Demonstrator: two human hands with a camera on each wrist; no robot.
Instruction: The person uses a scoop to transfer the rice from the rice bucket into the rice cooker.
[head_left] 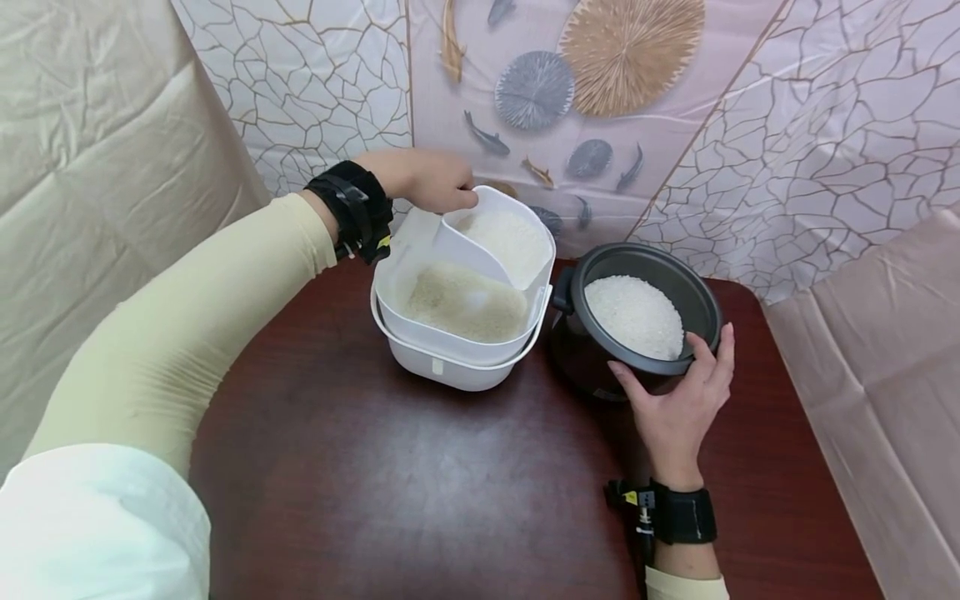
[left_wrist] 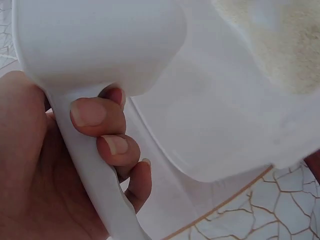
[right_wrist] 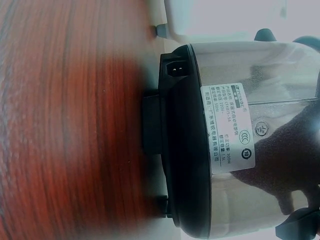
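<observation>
My left hand [head_left: 435, 182] grips the handle of a large white scoop [head_left: 480, 250], its fingers curled round it in the left wrist view. White rice [head_left: 513, 237] lies in the scoop, which sits over the far side of a white bucket [head_left: 450, 375]. More rice [head_left: 465, 304] shows inside the bucket. To the right stands a rice cooker [right_wrist: 187, 140] with a dark inner wall and a bed of rice [head_left: 637, 315] in it. My right hand [head_left: 678, 400] holds the cooker's near rim, thumb outside and fingers over the edge.
A dark reddish-brown table [head_left: 420, 500] carries both containers near its back edge. Patterned cloth [head_left: 315, 75] hangs right behind them, and beige cloth [head_left: 885, 350] drapes at the right. The bucket's carrying handle [head_left: 382, 329] hangs around its front.
</observation>
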